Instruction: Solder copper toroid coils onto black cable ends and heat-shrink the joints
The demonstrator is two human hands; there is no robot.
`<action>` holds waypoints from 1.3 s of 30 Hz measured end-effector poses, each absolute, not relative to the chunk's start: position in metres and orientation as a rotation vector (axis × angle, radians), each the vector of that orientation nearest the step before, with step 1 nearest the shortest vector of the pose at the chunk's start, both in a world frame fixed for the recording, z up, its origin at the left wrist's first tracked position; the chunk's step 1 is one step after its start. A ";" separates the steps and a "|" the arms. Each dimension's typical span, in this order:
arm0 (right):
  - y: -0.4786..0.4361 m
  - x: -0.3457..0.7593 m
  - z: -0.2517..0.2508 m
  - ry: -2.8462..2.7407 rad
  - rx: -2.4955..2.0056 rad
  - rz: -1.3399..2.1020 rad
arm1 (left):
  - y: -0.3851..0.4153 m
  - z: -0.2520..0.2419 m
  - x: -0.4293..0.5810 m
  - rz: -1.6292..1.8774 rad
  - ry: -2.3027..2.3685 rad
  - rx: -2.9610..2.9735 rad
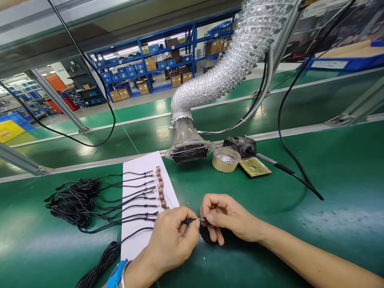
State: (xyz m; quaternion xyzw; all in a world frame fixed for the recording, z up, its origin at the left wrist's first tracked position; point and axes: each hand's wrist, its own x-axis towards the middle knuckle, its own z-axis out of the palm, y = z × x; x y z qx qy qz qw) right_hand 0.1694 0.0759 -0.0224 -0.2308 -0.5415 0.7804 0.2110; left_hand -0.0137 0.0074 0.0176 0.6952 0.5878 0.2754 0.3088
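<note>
My left hand (pixel 177 236) is closed around the end of a black cable (pixel 189 221), and a thin yellow wire shows at its tip. Facing it, the fingers of my right hand (pixel 226 218) pinch the wire end; anything else between them is too small to make out. A round black thing (pixel 208 236) lies below my right fingers, partly hidden. Left of my hands, a white sheet (pixel 130 250) carries several black cable ends side by side. Along its right side runs a row of small wound coils (pixel 161 185). One coiled black cable (pixel 100 264) leads toward my left hand.
A fume extractor nozzle (pixel 189 144) on a silver duct (pixel 210 86) stands behind my hands. Right of it are a tape roll (pixel 225 160), a sponge tray (pixel 255 167) and a soldering iron (pixel 270 161) in its holder. Bundled cables (pixel 75 200) lie left; a black cord (pixel 280 116) hangs right.
</note>
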 end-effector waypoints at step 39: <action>0.079 0.179 0.009 -1.992 -0.975 2.063 | 0.011 0.014 -0.014 0.476 1.396 1.607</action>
